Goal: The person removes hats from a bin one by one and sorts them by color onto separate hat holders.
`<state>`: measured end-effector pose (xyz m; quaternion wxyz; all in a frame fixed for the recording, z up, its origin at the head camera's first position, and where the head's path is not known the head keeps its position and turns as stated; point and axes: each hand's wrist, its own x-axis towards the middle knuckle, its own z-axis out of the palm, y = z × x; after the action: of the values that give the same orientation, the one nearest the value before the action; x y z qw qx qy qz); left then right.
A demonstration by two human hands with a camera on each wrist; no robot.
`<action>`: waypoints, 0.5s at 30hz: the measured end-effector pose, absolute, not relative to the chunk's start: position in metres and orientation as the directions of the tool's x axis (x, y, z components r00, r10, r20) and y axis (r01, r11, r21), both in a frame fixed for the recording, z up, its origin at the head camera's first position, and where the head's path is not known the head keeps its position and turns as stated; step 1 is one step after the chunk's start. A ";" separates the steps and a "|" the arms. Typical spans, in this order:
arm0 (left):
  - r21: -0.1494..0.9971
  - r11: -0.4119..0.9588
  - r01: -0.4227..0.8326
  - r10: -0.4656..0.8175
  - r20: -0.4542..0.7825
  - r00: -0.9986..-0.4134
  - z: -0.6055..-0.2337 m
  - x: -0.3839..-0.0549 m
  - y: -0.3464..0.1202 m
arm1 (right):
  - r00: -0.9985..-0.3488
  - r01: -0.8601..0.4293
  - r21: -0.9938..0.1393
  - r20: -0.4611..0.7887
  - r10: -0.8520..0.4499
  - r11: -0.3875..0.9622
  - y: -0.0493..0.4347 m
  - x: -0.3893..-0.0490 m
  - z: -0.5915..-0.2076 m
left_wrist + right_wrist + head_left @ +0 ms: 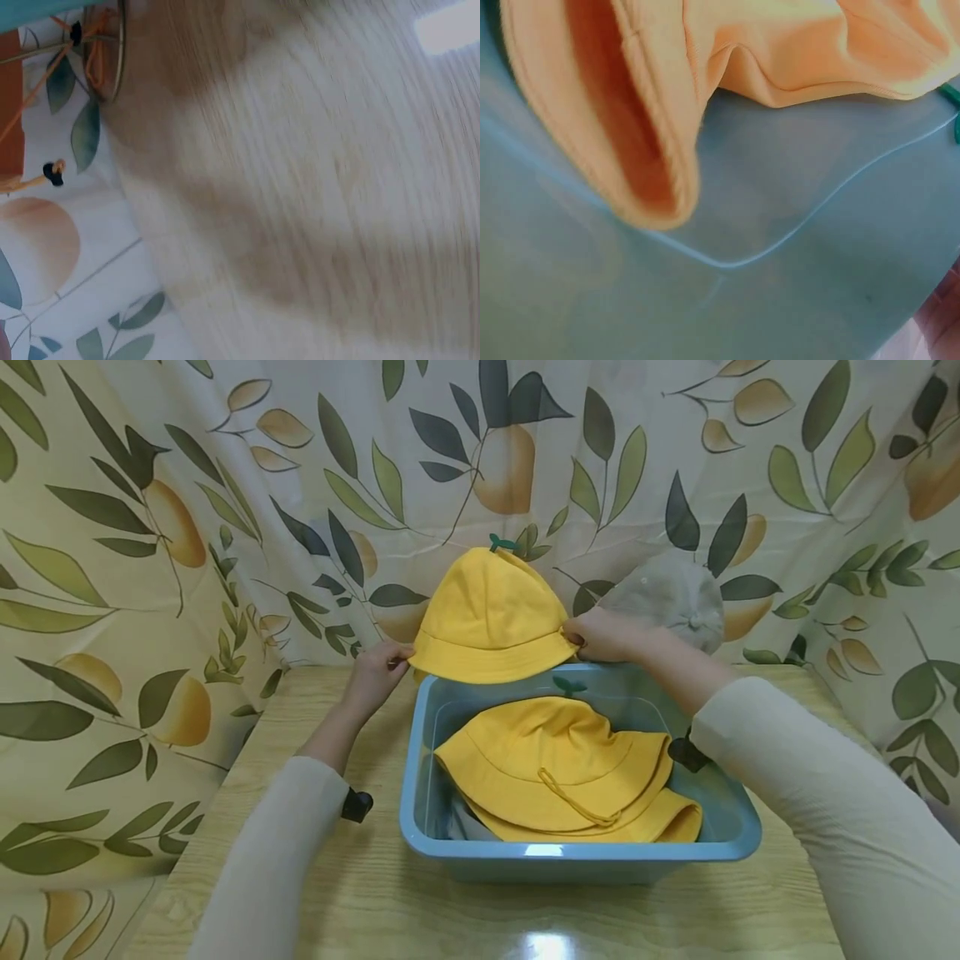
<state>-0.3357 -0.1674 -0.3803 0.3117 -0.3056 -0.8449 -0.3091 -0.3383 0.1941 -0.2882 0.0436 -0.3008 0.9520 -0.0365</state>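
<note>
A yellow bucket hat (491, 610) with a green sprout on its crown is held upright just behind the blue bin's far rim. My left hand (378, 672) pinches the left end of its brim. At the other end, my right hand (603, 633) grips the brim's right edge. In the left wrist view, part of the hat (10, 105) shows at the left edge, with an orange cord and black toggle (53, 174) hanging by it. Only a bit of the right hand (941, 319) enters the right wrist view.
The blue bin (543, 852) stands on the wooden table, holding yellow hats (536, 760) and some grey cloth (468, 822). A grey cap (675, 597) is behind the right forearm. A gold wire loop (122, 52) is near the table edge. Leaf-patterned curtain (300, 485) closes the back.
</note>
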 end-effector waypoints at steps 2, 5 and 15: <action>0.301 0.625 0.721 0.349 0.718 -0.602 -0.377 -0.334 -0.169 | -0.818 -0.568 -0.085 -0.054 -0.573 0.819 0.195 -0.338 -0.288; 0.270 0.645 0.715 0.377 0.701 -0.605 -0.372 -0.331 -0.173 | -0.829 -0.555 -0.065 -0.038 -0.558 0.829 0.199 -0.337 -0.286; 0.397 0.697 0.597 0.321 0.572 -0.755 -0.356 -0.304 -0.175 | -0.787 -0.615 -0.109 0.024 -0.617 0.781 0.203 -0.326 -0.272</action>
<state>-0.3039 -0.1753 -0.3565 0.2367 -0.2578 -0.8904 -0.2912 -0.3255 0.2032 -0.2720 0.0066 -0.3264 0.9436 -0.0556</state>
